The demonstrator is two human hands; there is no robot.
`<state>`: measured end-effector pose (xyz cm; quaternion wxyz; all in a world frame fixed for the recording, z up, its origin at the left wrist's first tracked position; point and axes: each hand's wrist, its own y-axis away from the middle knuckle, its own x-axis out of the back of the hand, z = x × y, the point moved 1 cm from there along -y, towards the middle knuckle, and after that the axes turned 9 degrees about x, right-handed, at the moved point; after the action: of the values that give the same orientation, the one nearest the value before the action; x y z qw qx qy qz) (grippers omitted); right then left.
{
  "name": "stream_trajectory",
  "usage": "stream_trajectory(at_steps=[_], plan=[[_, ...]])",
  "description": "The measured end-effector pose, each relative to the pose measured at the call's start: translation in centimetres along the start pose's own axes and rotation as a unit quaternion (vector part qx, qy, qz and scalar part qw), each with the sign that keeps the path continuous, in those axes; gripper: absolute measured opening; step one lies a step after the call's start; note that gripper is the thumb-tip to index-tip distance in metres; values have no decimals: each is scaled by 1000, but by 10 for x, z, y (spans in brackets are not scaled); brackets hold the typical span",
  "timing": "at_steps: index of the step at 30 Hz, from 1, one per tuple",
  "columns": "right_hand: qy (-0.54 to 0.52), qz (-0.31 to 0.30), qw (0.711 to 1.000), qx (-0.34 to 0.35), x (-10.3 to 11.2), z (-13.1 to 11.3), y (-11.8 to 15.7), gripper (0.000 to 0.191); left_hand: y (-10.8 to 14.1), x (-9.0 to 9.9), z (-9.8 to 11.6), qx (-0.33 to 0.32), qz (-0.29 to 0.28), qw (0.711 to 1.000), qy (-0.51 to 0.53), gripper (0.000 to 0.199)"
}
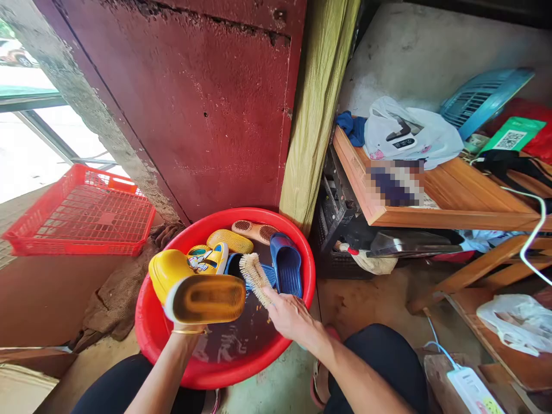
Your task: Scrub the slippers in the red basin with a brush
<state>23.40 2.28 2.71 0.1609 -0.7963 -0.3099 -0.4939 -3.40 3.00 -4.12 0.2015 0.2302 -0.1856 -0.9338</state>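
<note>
My left hand [188,328] is closed on a yellow clog [209,299] from below, mostly hidden by it. The clog is tilted over the basin, its worn footbed facing up. In my right hand [290,315] is a scrub brush [255,276] with pale bristles, held over the basin a little right of the clog. The red basin [224,376] holds dark water. Other footwear lies in it: a blue slipper [288,270], a yellow sole [230,240], a tan sole [255,231] and a yellow shoe with a cartoon decoration [215,257].
A red plastic crate [106,217] stands at the left. Behind the basin is a dark red door [207,115]. To the right a wooden tray [466,184] bears a white plastic bag [409,132]. A white power strip [472,391] lies at the lower right.
</note>
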Motion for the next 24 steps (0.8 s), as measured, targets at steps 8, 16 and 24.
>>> stream_trajectory(at_steps=[8, 16, 24], plan=[[11, -10, 1000, 20, -2, 5, 1, 50, 31, -40, -7, -54, -115, 969, -212, 12], [19, 2, 1000, 20, -7, 10, -1, 51, 30, -41, -19, -45, -161, 954, -249, 18], [10, -3, 999, 30, -6, 8, 0, 48, 15, -16, 8, -98, 28, 918, -382, 25]])
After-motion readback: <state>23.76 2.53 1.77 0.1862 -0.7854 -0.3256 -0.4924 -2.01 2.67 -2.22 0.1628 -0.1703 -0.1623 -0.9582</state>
